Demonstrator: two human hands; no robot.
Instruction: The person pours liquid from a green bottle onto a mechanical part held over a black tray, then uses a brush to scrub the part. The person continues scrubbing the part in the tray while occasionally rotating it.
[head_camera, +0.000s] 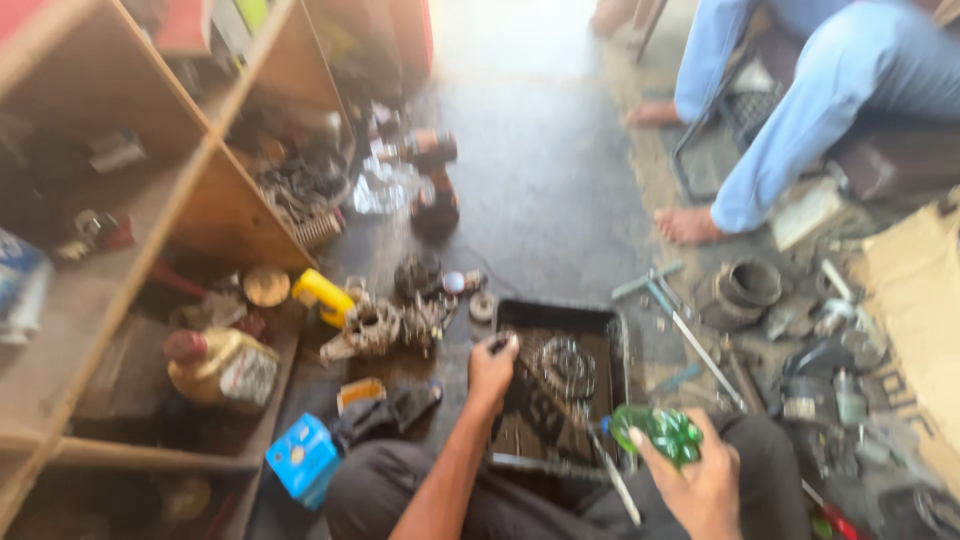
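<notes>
On the far left a wooden shelf unit (200, 190) is holding clutter, and on its lower board a squat amber bottle (222, 368) with a dark red cap and a pale label is lying tilted; below it, on the floor, a small bright blue carton (303, 458) with a pale round patch is sitting just beside the person's knee, and a yellow plastic container (322, 295) is lying near a greasy engine part (375, 328). Moving right, the left hand (490, 372) is reaching into a black metal tray (560, 312) on the dark floor, its grip closing around a dark, oily piece at the tray's near left side; the blur is hiding exactly what that piece is. A round toothed gear (567, 368) is resting in the tray just beside those fingers. Further right, the right hand (700, 480) is wrapping its grip around a green plastic bottle (660, 432), tilted toward the tray. I judge that the oily piece could be slipping from wet fingers, or the bottle could be spilling past the tray rim onto the floor if it is tipping too far. Beyond, loose tools (680, 330) are lying scattered, and another person's bare feet (688, 225) and pale blue trousers are showing at the upper right
</notes>
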